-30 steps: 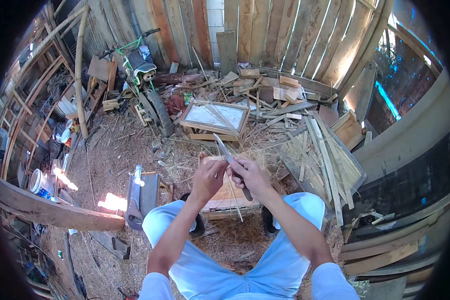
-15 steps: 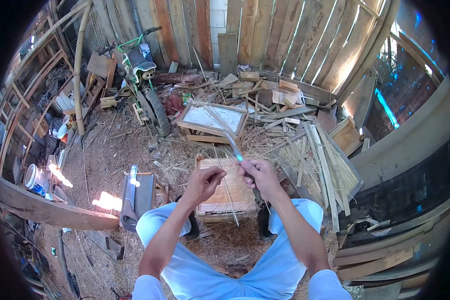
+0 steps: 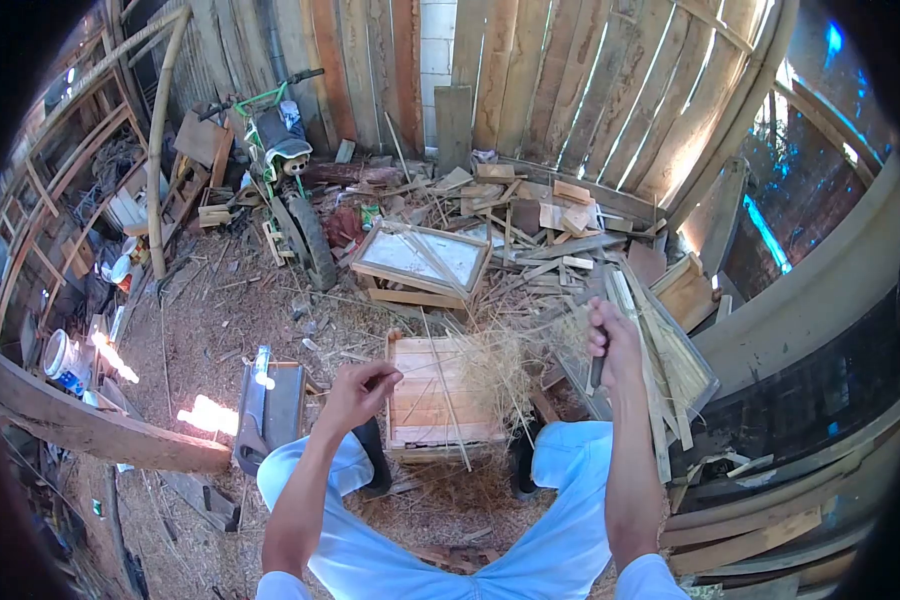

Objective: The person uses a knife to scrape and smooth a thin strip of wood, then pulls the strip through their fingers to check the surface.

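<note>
My right hand [image 3: 618, 345] is closed around the dark handle [image 3: 597, 372] of a long-bladed knife, raised to the right of a low wooden stool-like box. Motion blurs the blade. My left hand [image 3: 360, 395] is pinched closed at the left edge of the box; what its fingertips hold, if anything, is too small to make out. Between my knees stands the box top [image 3: 425, 405], made of pale planks. A thin wooden strip [image 3: 447, 395] lies across it, and a tangle of fine shavings [image 3: 495, 370] covers its right side.
Beyond the box lies a framed white panel [image 3: 420, 255] beside a heap of scrap wood [image 3: 570, 215]. A small motorbike [image 3: 295, 190] leans at the back left. A handsaw [image 3: 253, 415] rests on a dark board to my left. Long wooden slats [image 3: 655, 370] lie on the right.
My hands have moved apart: the right went up and right with the knife, the left went down and left. More of the shavings on the box now shows.
</note>
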### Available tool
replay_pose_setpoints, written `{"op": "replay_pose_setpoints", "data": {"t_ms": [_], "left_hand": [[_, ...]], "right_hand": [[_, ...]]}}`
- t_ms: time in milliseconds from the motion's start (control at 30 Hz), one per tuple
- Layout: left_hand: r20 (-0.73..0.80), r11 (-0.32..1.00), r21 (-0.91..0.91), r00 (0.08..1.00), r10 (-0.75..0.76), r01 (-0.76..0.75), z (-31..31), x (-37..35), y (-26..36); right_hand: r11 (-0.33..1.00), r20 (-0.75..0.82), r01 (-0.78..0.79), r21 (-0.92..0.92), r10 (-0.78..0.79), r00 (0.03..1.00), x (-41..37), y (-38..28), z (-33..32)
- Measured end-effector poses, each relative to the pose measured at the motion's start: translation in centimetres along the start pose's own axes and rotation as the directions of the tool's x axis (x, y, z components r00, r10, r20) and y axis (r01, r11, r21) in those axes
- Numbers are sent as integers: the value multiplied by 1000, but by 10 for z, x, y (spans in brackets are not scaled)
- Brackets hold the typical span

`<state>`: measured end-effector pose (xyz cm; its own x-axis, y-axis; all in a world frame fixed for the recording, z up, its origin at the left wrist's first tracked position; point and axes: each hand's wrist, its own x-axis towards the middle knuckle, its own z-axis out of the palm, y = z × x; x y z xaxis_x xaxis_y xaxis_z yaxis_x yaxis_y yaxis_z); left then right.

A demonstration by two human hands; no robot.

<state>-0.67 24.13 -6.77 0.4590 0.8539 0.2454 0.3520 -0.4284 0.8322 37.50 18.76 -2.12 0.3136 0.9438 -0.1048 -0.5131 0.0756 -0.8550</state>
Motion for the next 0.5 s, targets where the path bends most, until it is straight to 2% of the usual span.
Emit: {"op": "replay_pose_setpoints", "data": {"t_ms": [33,133,200,267,300,333,400,433,500], "left_hand": [[-19,1000,-5,1000,-18,17,0,-3,-6],[-88,998,22,995,-54,56,3,-3,-3],[-136,995,65,988,-72,81,8,2,3],[-235,981,194,970,64,-18,21,9,8],[-214,981,192,976,48,-6,26,12,15],[-206,982,190,977,49,-9,34,14,17],[-227,957,256,954,196,-136,50,18,19],[-209,960,260,965,158,-101,54,17,30],[-210,950,275,955,210,-149,64,18,31]], "right_hand": [[999,-59,43,21,-42,997,0,-1,-5],[997,-73,79,-10,-79,994,-3,-3,-5],[992,57,-22,-127,29,998,-13,18,10],[958,167,-130,-255,176,970,-28,34,43],[930,192,-189,-316,257,947,-37,40,63],[922,228,-181,-343,269,936,-40,55,74],[919,296,-182,-349,292,910,-43,82,91],[925,329,-187,-332,299,896,-42,92,96],[943,315,-196,-270,279,907,-41,104,103]]}}
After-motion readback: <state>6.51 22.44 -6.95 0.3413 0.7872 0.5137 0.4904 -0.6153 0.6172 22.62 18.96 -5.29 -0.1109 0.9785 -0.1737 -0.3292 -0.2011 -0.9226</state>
